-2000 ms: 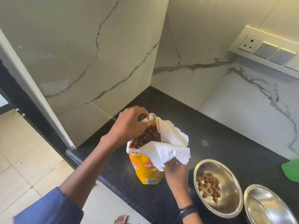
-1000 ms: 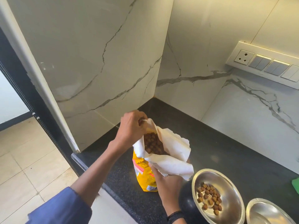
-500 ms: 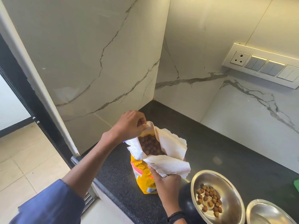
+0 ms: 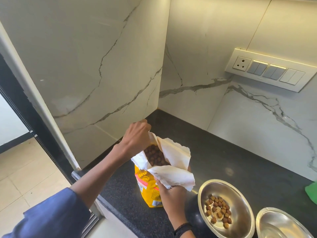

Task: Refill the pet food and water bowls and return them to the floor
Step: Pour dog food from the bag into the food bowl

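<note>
A yellow pet food bag [image 4: 148,189] stands upright on the black counter [image 4: 223,160], its white-lined mouth spread open over brown kibble [image 4: 155,156]. My left hand [image 4: 137,138] pinches the far rim of the bag's mouth. My right hand [image 4: 172,194] grips the near rim, below the folded white flap. Just right of the bag sits a steel bowl [image 4: 240,191] with a small heap of kibble in its bottom. A second steel bowl [image 4: 267,219], with water in it, lies at the lower right, partly cut off.
White marble walls close the counter's corner behind the bag. A socket and switch panel [image 4: 271,69] is mounted on the right wall. Something green [image 4: 312,193] pokes in at the right edge. The counter's edge drops to a tiled floor [image 4: 22,182] on the left.
Both hands have kept their hold on the bag's mouth, and my right hand shifted its hold from under the flap up to the near rim. The bag stays upright.
</note>
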`<state>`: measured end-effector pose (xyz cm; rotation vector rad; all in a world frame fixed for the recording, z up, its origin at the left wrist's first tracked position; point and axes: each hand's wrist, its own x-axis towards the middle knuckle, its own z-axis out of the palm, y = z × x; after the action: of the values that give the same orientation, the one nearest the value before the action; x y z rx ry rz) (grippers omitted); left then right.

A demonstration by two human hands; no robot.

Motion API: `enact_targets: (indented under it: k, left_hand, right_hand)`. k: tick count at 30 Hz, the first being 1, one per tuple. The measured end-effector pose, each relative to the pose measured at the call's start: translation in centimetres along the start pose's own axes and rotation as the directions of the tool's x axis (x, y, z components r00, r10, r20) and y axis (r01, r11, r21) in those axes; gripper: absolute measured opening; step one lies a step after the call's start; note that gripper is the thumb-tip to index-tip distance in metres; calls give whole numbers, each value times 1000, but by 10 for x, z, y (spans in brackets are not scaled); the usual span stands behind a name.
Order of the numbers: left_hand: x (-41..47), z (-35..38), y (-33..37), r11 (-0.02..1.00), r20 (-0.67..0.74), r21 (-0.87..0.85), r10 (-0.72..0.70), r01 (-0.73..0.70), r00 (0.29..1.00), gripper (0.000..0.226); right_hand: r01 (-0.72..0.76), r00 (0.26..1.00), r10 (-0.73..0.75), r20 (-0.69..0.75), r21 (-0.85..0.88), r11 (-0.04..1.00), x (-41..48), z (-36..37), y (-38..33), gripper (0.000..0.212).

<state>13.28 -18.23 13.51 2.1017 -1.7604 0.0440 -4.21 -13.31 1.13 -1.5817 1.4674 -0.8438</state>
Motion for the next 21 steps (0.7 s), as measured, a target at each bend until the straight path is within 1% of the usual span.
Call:
enact_targets:
  k: [2,4,5,7,8,9,10,11,13,15,17,18,19,20,21]
  left_hand:
    - [0,4,3,997,1,66,36,-36,999,25]
    - [1,6,1,996,-22,39,78,-77,997,27]
    - [2,6,-4,996,-32,-24,82,-83,996,27]
    - [2,5,-18,978,-19,-204,50,-53,999,23]
    - [-2,5,-24,954,-10,-299,17,-19,1000,26]
    - [-8,7,-31,918,-3,-396,-30,27,1000,33]
    - [-17,8,-36,867,-3,-492,-91,78,996,38]
    - [-27,11,-40,807,-10,-578,-157,122,988,40]
    - [-49,20,-46,675,-23,-715,-284,183,958,35]
    - [-67,30,-51,506,1,-830,-417,233,909,33]
    - [-80,36,-53,287,82,-917,-542,276,836,40]
    - [-85,37,-52,177,146,-939,-572,295,807,44]
    - [-89,41,-52,67,222,-948,-563,311,796,49]
    - [-92,41,-49,-33,295,-944,-523,327,799,55]
    - [-93,41,-45,-99,349,-934,-462,344,815,63]
  right_hand:
    - [-17,1000,17,0,-9,1000,0,0,1,39]
    - [-17,1000,17,-12,15,1000,2,-3,2,39]
    - [-33,999,34,-14,28,999,3,-5,1,39]
    - [-64,998,64,-7,25,998,1,-7,3,42]
    - [-63,998,63,-3,25,998,-1,-6,6,49]
    - [-32,999,33,-19,47,998,-3,-6,5,59]
    - [8,998,-3,-57,83,997,-3,-3,6,63]
    - [35,995,-25,-95,99,994,-3,-2,5,57]
    - [138,979,-124,-164,75,988,1,-1,-2,32]
    - [287,948,-270,-169,91,953,6,-7,-17,27]
    - [379,915,-365,-173,56,924,9,-19,-34,29]
    - [413,899,-401,-175,38,910,11,-26,-39,29]
    - [428,894,-416,-165,37,903,10,-35,-45,27]
    - [431,894,-422,-151,31,902,12,-44,-48,22]
    - [367,925,-364,-110,8,930,10,-55,-52,17]
